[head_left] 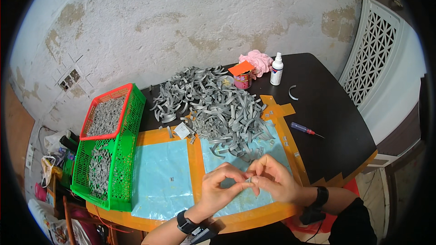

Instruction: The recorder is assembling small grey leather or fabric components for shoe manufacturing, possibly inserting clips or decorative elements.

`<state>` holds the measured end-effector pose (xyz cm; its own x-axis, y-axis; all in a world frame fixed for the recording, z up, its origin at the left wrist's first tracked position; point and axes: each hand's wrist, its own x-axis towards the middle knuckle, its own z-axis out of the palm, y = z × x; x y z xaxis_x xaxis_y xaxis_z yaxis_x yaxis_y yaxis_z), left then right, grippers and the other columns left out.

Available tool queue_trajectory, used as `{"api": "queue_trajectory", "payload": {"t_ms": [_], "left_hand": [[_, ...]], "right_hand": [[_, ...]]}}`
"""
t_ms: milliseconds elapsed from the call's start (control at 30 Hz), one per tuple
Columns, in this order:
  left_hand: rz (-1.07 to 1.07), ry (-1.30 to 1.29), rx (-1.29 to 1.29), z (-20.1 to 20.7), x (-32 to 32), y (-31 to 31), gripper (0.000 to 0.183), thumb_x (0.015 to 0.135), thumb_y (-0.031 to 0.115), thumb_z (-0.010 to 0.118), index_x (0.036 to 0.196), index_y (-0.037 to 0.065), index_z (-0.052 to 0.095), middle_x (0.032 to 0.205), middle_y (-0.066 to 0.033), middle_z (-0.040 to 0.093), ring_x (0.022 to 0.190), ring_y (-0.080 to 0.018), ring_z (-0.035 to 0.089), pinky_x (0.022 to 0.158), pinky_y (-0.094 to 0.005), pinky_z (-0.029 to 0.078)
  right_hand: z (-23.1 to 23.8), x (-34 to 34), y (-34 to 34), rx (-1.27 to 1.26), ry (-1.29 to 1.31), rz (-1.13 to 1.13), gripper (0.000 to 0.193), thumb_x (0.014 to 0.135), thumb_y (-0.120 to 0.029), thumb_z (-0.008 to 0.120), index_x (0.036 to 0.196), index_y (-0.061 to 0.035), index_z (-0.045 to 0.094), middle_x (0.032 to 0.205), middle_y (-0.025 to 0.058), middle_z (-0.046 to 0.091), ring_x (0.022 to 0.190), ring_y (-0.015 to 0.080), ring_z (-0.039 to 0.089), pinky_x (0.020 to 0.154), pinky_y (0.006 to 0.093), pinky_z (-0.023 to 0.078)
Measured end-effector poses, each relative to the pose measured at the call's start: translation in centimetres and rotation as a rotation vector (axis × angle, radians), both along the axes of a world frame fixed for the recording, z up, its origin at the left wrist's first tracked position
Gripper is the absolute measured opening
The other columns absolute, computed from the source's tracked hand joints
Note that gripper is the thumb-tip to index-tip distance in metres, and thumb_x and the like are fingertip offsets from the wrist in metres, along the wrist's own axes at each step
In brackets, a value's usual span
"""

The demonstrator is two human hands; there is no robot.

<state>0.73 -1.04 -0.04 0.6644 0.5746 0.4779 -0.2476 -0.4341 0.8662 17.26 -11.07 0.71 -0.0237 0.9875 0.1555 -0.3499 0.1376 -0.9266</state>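
Above the front of the table, my left hand point(222, 184) and my right hand point(275, 182) meet fingertip to fingertip. Both are closed in a pinch around a small grey piece point(248, 180), mostly covered by the fingers. Just beyond them spreads a large pile of curved grey strips point(240, 109), with a heap of short grey bits point(206, 126) at its middle. Under my hands lies a light blue plastic sheet point(236, 206) edged with orange tape. One tiny grey piece point(172, 179) rests on the left blue sheet point(154, 168).
At the left, a red basket point(101, 137) of small grey pieces sits on a green basket point(123, 168) holding more. A screwdriver point(302, 128), a white bottle point(276, 70), a tin point(242, 80), a pink cloth point(259, 62) and a lone curved strip point(290, 93) occupy the dark tabletop.
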Motion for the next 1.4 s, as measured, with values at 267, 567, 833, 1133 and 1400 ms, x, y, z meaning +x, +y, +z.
{"api": "queue_trajectory", "payload": {"t_ms": [267,567,833,1133,1400], "left_hand": [[0.019,-0.015,0.101,0.8,0.1,-0.1,0.024,0.07,-0.004,0.079,0.079,0.003,0.058,0.082,-0.0098,0.065,0.08,-0.0199,0.064,0.073,-0.0312,0.05],[-0.006,-0.032,0.052,0.6,0.0,0.2,0.026,0.069,-0.004,0.079,0.081,0.004,0.057,0.083,-0.0098,0.065,0.082,-0.0198,0.063,0.074,-0.031,0.049],[-0.022,0.014,-0.064,0.0,-0.1,-0.2,0.027,0.069,-0.005,0.078,0.083,0.003,0.056,0.083,-0.0106,0.064,0.083,-0.0176,0.064,0.078,-0.0312,0.051],[-0.025,0.027,-0.182,0.1,0.3,-0.7,0.022,0.072,0.003,0.079,0.086,0.004,0.063,0.082,-0.0038,0.064,0.073,-0.0093,0.06,0.068,-0.0243,0.05],[-0.082,0.137,-0.072,2.1,0.0,0.1,0.032,0.07,0.002,0.079,0.099,0.003,0.066,0.094,-0.007,0.067,0.077,-0.012,0.061,0.072,-0.0259,0.05]], "right_hand": [[0.2,1.6,0.8,-0.153,0.121,0.089,0.018,0.091,-0.005,0.059,0.103,-0.0038,0.046,0.094,0.0084,0.059,0.079,0.014,0.06,0.071,0.0268,0.049],[0.6,1.9,0.9,-0.196,0.149,0.138,0.023,0.088,-0.002,0.061,0.105,-0.0039,0.045,0.096,0.0088,0.061,0.082,0.0138,0.061,0.073,0.0268,0.049],[0.2,1.6,0.7,-0.164,0.07,0.11,0.025,0.086,0.004,0.059,0.104,-0.0048,0.045,0.097,0.0088,0.062,0.079,0.0125,0.059,0.071,0.027,0.048],[-0.7,1.0,0.5,-0.116,0.134,0.113,0.019,0.089,-0.001,0.056,0.092,-0.0068,0.039,0.096,0.0065,0.057,0.076,0.0099,0.051,0.068,0.0245,0.043],[0.1,1.5,0.5,-0.14,0.114,0.098,0.019,0.088,0.0,0.057,0.094,-0.0064,0.04,0.095,0.0047,0.054,0.078,0.0091,0.051,0.069,0.025,0.044]]}}
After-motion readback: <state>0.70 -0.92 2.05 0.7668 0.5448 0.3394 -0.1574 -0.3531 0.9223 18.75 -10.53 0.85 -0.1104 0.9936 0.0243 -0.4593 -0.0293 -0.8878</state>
